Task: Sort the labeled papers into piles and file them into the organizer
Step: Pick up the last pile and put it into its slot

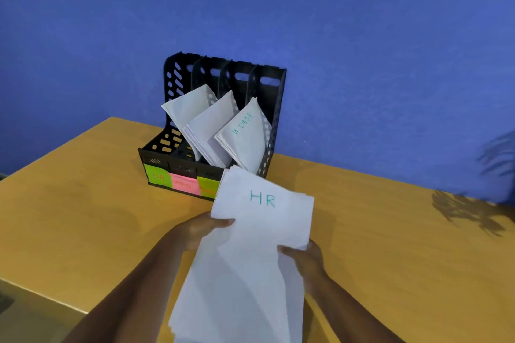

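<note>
I hold a stack of white papers [250, 245] marked "HR" in teal above the wooden table [83, 217]. My left hand [199, 228] pinches its left edge with the thumb on top. My right hand [305, 259] grips its right edge. The black four-slot organizer [178, 131] stands just beyond the stack, against the wall. Its three right slots each hold a leaning bundle of white papers [211, 128]; the leftmost slot looks empty. Front labels read "HR" on a green note [158, 175] and "SPORTS" on a pink note [184, 183]; a third green note is partly hidden by my stack.
A blue wall [362, 50] rises directly behind the organizer. The table's left edge [41, 292] drops off at the lower left. A plant's shadow [468, 211] falls on the table at the far right.
</note>
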